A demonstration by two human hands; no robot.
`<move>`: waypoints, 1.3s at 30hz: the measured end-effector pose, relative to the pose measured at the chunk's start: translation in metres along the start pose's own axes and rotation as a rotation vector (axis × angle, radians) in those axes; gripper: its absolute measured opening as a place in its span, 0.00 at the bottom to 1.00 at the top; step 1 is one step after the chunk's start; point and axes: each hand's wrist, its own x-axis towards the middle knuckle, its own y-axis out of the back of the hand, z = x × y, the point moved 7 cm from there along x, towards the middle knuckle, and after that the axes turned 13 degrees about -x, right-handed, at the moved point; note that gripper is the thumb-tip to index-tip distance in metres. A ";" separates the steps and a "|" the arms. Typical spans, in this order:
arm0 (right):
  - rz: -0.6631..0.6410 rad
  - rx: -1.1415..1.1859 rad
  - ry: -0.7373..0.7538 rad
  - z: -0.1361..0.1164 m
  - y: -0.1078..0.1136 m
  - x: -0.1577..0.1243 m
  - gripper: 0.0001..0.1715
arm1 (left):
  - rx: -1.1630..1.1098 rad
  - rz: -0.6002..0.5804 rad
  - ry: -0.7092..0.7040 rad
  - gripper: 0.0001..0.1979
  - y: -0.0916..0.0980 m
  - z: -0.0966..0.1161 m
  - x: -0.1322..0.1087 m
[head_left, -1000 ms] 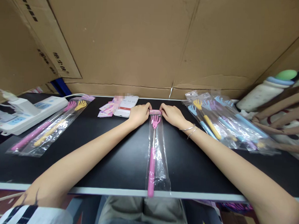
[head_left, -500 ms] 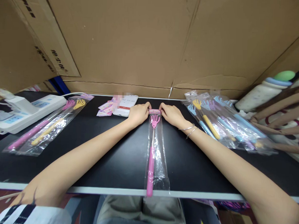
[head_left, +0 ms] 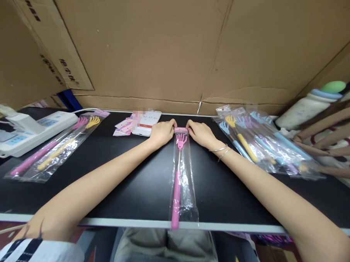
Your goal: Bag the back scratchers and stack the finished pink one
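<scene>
Hardly anything has moved since the earlier frames: the left hand (head_left: 162,132) and right hand (head_left: 202,133) still pinch the pink header card (head_left: 181,130) atop the bagged pink back scratcher (head_left: 177,185), lying mid-table (head_left: 126,175). Sealing seems underway; next, firm, even pressing along the fold.

My left hand (head_left: 162,132) and right hand (head_left: 202,134) pinch the pink header card (head_left: 181,130) atop a clear bag (head_left: 185,185) holding 1 pink back scratcher (head_left: 177,193), lying straight toward me on the black surface (head_left: 126,175). Bagged scratchers (head_left: 261,144) lie right, 2 more (head_left: 55,149) left, beside a power strip (head_left: 27,130).
</scene>
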 end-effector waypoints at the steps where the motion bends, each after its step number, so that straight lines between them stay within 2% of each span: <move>1: 0.004 0.000 -0.001 0.000 0.000 0.000 0.11 | 0.001 0.000 0.000 0.11 0.000 0.000 0.000; 39: 0.011 0.013 0.004 0.000 0.000 0.000 0.11 | 0.003 -0.027 0.009 0.12 -0.001 0.001 0.001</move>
